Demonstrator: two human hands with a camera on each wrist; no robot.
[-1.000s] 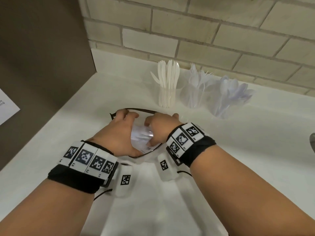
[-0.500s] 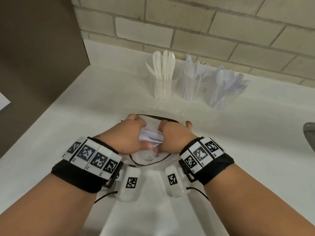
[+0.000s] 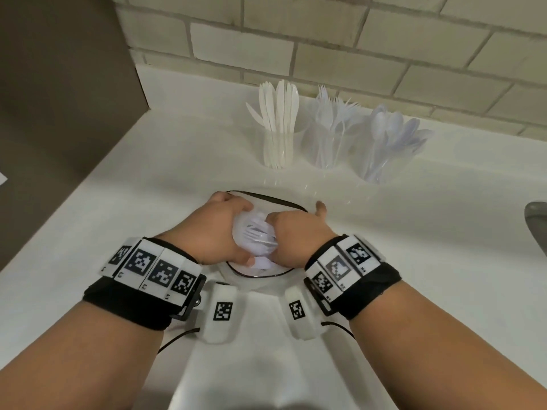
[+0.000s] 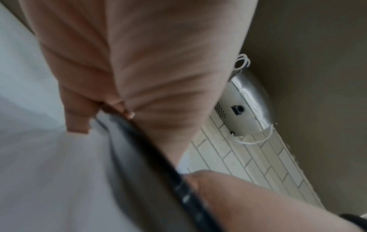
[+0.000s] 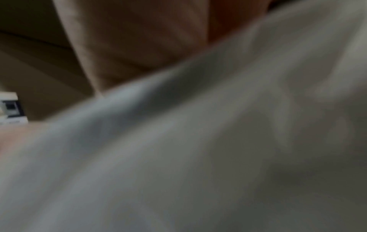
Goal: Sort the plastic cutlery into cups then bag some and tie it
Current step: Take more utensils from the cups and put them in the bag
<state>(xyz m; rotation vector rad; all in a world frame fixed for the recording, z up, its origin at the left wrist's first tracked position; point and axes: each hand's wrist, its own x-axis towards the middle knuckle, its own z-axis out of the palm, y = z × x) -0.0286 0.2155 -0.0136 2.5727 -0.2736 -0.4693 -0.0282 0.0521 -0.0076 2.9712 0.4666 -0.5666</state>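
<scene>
a: where's the bag (image 3: 260, 270)?
b: on the counter (image 3: 148, 187), between both hands. left hand (image 3: 213, 235) and right hand (image 3: 296, 232) each clutch it, a fork (image 3: 254, 233) showing through.
a: cups?
b: by the wall (knives (image 3: 278, 113), forks, spoons (image 3: 390, 128)).

White counter (image 3: 124, 202), pale brick wall (image 3: 384, 48) behind, brown panel (image 3: 59, 84) left, grey metal fixture (image 4: 244, 106).
</scene>
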